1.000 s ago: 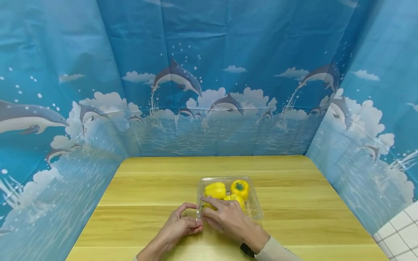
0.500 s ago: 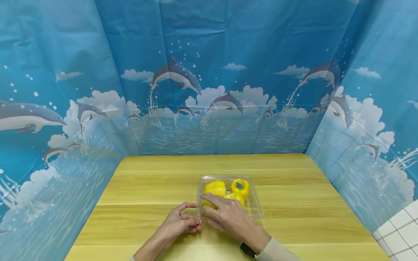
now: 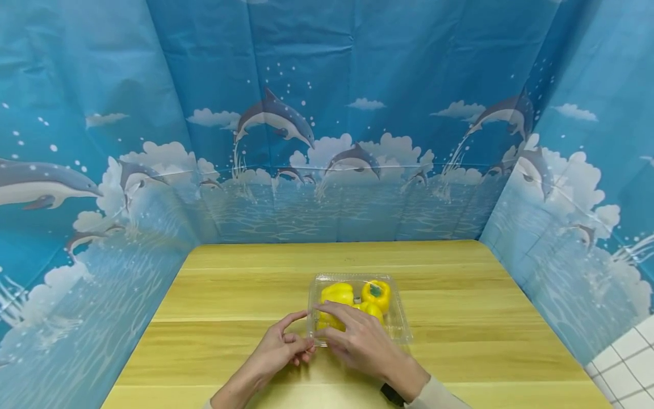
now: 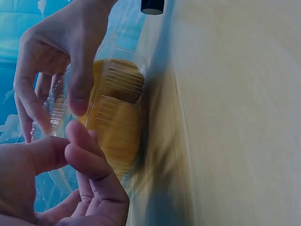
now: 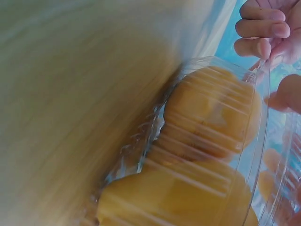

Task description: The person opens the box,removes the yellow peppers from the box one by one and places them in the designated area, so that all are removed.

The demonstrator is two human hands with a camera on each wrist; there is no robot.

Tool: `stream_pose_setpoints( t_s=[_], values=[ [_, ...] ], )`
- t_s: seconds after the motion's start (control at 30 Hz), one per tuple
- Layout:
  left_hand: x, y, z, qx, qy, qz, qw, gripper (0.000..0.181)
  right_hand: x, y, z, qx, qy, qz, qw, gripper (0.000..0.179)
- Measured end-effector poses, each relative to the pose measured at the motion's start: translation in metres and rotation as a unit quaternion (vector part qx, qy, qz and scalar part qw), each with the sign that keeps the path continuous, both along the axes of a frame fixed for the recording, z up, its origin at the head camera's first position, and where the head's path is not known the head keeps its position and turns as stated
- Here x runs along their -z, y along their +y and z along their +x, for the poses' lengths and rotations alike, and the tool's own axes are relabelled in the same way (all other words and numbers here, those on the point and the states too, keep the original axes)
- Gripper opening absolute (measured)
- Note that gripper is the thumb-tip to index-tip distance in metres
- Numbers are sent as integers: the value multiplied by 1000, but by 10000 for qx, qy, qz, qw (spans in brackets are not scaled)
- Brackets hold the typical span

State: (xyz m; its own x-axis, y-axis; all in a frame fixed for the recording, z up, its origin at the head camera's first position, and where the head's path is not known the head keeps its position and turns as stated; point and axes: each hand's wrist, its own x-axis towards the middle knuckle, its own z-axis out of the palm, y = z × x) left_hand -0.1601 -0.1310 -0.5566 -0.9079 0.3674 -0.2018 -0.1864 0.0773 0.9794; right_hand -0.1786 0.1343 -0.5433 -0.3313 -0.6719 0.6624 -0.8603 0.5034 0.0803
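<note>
A clear plastic clamshell box (image 3: pixel 400 325) holding several yellow bell peppers (image 3: pixel 376 295) sits on the table in front of me. My left hand (image 3: pixel 278 349) pinches the box's near left corner, its index finger stretched along the left side. In the right wrist view, that hand's curled fingers (image 5: pixel 261 28) meet the corner of the rim. Over the top of the box lies my right hand (image 3: pixel 365 341), fingers spread and lightly bent, touching the lid near its left edge. The left wrist view shows its thumb (image 4: pixel 81 89) at the near rim. Whether the rim is fully pressed together cannot be told.
A wood-grain table (image 3: pixel 230 284) spreads around the box. Blue dolphin-print curtains (image 3: pixel 332 113) stand behind it and along both sides. A dark band (image 3: pixel 392 393) circles the right wrist. White tiles (image 3: pixel 625 358) show at the lower right.
The left thumb and fingers have shifted slightly at the corner, the index finger lifting a little. The right hand has moved slightly right, its fingers more arched. The box stays in place.
</note>
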Motion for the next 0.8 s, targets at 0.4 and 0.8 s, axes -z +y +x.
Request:
stream_pose_setpoints(
  t_s=[0.4,0.8],
  values=[
    [-4,5,0,-109,365,-234,9990,95,-2,22,0,-151,329,130,9993,72],
    [1,4,-2,68,602,-393,9974,93,2,42,1,-98,378,116,9992,50]
  ],
)
